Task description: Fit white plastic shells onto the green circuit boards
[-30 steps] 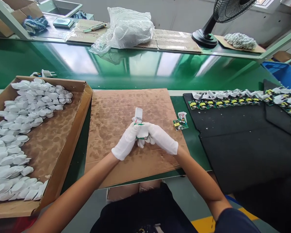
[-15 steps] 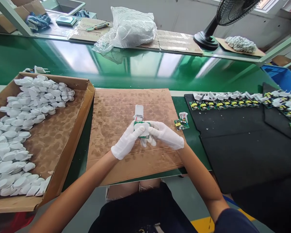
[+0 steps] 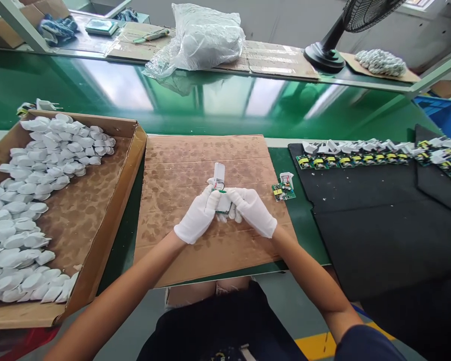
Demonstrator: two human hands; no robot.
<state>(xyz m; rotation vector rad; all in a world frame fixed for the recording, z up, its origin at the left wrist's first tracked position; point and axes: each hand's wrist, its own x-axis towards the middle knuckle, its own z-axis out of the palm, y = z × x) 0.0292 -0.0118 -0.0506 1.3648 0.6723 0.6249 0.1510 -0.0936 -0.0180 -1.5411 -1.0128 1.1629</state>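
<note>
My left hand, in a white glove, is closed on the left side of a small green circuit board. My right hand, gloved too, grips the same board from the right, thumb and fingers near its top edge. A flat white piece lies over the board's face and covers most of it. Just beyond my fingertips a white plug housing sticks up, with thin wires running to the board. All this is above a brown cardboard sheet. Fingers under the board are partly hidden.
On the left stands a cardboard box with many white wrapped pieces. Another circuit board lies right of the sheet. Rows of boards line a black mat. A plastic bag and a fan stand behind.
My fingers have shifted on the board, and the right thumb has moved up to its top edge. The white piece shows lower between my hands. The view has shifted slightly.
</note>
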